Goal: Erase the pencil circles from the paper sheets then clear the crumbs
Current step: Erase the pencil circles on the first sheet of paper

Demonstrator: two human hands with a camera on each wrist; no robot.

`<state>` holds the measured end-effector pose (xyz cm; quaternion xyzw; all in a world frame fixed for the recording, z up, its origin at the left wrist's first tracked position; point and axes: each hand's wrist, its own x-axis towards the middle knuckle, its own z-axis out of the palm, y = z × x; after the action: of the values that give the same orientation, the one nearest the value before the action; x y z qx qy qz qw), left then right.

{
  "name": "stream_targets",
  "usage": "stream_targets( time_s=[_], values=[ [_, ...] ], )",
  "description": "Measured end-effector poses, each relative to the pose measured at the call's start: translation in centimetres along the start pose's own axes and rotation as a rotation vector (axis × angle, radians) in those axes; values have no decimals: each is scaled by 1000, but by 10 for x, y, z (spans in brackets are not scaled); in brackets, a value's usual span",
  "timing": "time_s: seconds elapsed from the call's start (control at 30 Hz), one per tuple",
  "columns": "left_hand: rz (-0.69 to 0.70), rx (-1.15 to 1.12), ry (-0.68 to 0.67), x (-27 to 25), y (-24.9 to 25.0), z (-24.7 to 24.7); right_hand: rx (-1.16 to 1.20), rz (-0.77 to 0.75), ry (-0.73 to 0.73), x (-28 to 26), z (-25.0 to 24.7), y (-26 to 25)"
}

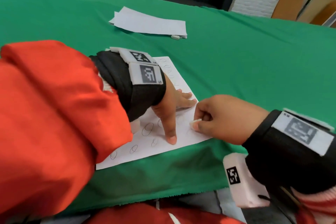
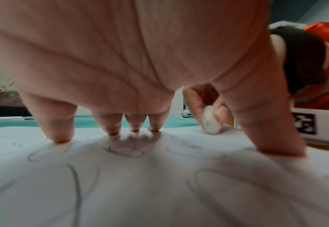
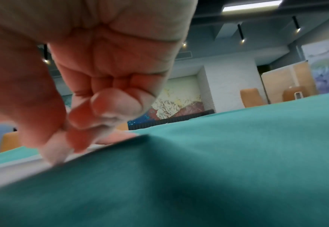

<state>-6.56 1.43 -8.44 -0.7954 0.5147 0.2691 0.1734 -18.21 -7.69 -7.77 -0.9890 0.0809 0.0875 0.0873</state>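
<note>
Paper sheet (image 1: 183, 138), frame centre: left hand (image 1: 171, 107) pressing it flat, grip released; right hand (image 1: 221, 120) pinching white eraser (image 1: 195, 122) against it.

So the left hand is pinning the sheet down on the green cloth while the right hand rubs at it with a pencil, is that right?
Not quite. The right hand pinches a small white eraser, not a pencil; the left wrist view shows its rounded white end on the paper. The rest holds: the left hand presses the sheet flat on the green cloth.
</note>
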Motion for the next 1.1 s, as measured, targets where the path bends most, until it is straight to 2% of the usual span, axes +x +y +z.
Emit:
stream_targets(
  time_s=[0.1,0.23,0.37,0.5,0.67,0.8,0.93,1.1],
  values=[
    [9,30,-17,1,0,-1,10,-31,-34,-3,4,-8],
    [17,22,-4,3,-1,-2,50,40,2,1,2,-5],
    [14,24,5,1,0,-2,71,28,-19,-4,5,-10],
    [1,45,-8,3,0,-2,101,87,1,-3,3,-6],
    [4,21,10,1,2,-2,111,56,-21,-6,6,-10],
    [-2,8,-1,0,0,-2,136,131,27,-4,5,-5],
    [7,1,2,-3,3,-2,139,78,-2,-2,8,-11],
    [-2,21,-3,0,0,-2,153,126,48,2,7,-2]
  ],
)
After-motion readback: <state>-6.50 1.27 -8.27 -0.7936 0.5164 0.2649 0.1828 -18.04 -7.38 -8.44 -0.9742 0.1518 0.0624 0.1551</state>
